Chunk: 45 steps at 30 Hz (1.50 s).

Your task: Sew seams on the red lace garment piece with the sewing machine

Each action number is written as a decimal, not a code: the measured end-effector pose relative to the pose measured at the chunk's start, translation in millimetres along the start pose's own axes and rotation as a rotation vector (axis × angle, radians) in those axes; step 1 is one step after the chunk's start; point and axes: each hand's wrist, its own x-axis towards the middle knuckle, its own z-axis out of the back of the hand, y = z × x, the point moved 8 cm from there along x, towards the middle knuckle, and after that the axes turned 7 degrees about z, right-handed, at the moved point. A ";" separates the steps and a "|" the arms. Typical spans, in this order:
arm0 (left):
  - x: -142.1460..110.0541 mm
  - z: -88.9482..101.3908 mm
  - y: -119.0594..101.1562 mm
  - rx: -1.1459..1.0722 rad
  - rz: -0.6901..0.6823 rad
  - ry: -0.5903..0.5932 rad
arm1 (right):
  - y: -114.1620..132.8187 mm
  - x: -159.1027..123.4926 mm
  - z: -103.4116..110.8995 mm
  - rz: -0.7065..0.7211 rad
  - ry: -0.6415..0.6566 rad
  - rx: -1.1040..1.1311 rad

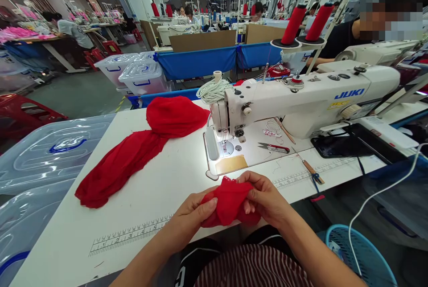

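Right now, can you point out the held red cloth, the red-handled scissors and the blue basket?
Held red cloth (228,203): head view, middle of its front face.
Red-handled scissors (274,147): head view, near where blades meet handles.
Blue basket (373,259): head view, its inner wall.

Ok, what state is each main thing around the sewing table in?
Small red cloth piece: held, bunched
Left hand: gripping it
Right hand: gripping it
Long red fabric bundle: lying crumpled
White sewing machine: needle area lit
Clear plastic box: lid on

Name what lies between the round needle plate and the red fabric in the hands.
The head view shows a tan patch, then white tabletop, between needle plate and red fabric.
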 end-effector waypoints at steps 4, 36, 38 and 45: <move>2.8 2.2 1.9 -0.143 0.005 -0.032 | 0.3 0.0 2.3 0.020 0.077 0.023; 8.1 -28.8 -4.3 1.940 -0.777 -0.308 | 16.0 -9.8 -29.4 0.826 0.453 -1.952; 13.1 -27.8 -3.8 1.992 -0.766 -0.325 | 11.2 0.0 -22.0 0.714 0.442 -1.953; 36.3 -16.9 -9.6 2.133 -0.702 -0.453 | 15.1 31.5 -8.6 0.439 0.423 -1.992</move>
